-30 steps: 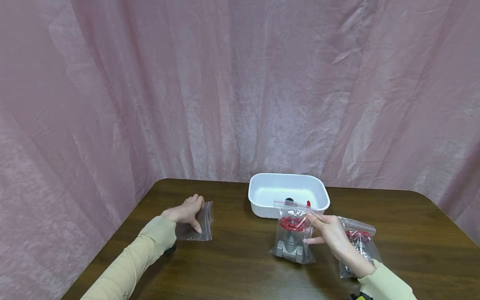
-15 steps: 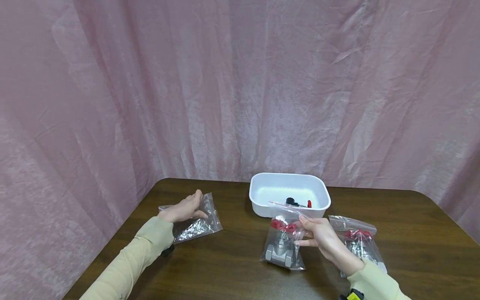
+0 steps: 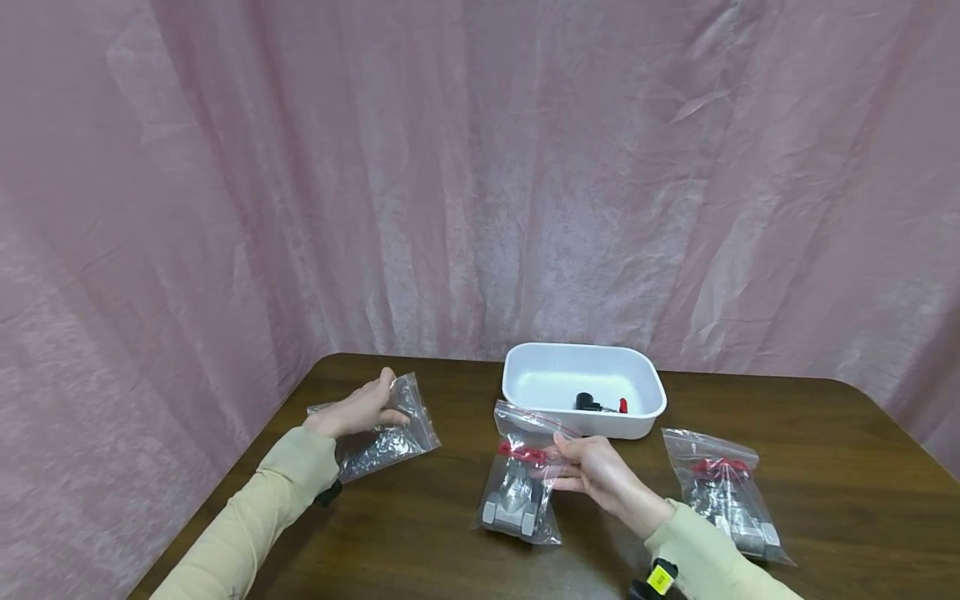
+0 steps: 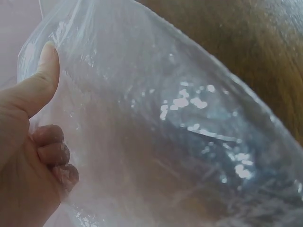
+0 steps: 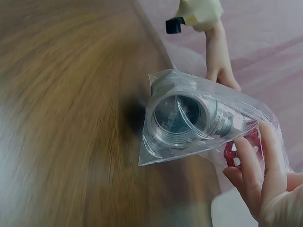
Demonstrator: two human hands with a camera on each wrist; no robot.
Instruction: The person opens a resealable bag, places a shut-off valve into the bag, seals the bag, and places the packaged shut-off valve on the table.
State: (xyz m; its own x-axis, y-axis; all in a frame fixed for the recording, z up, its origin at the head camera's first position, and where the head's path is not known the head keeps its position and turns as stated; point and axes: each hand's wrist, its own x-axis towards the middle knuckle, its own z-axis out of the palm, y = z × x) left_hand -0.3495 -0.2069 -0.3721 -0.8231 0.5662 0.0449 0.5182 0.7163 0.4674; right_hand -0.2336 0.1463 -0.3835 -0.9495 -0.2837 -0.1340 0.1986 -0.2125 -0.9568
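My left hand (image 3: 358, 412) grips a clear plastic zip bag (image 3: 393, 443), which is raised off the table. In the left wrist view the bag (image 4: 142, 137) spreads away from the curled fingers (image 4: 53, 153), and I see nothing inside it. My right hand (image 3: 611, 482) pinches the upper part of another clear zip bag (image 3: 491, 492). Inside hangs a grey metal gate valve (image 3: 512, 512) with a red handwheel (image 3: 522, 454). The right wrist view shows the valve's threaded opening (image 5: 154, 125) through the plastic, with fingers (image 5: 251, 168) beside the red wheel.
A third zip bag (image 3: 731, 508) with a red-wheeled valve lies to the right on the brown wooden table (image 3: 420, 542). Behind stands a white tub (image 3: 648, 427) holding a small black-and-red part (image 3: 588, 402). A pink curtain (image 3: 480, 183) hangs beyond the table.
My right hand has carried the bagged valve leftward, away from the other bagged valve. The left hand has picked the flat bag up off the table.
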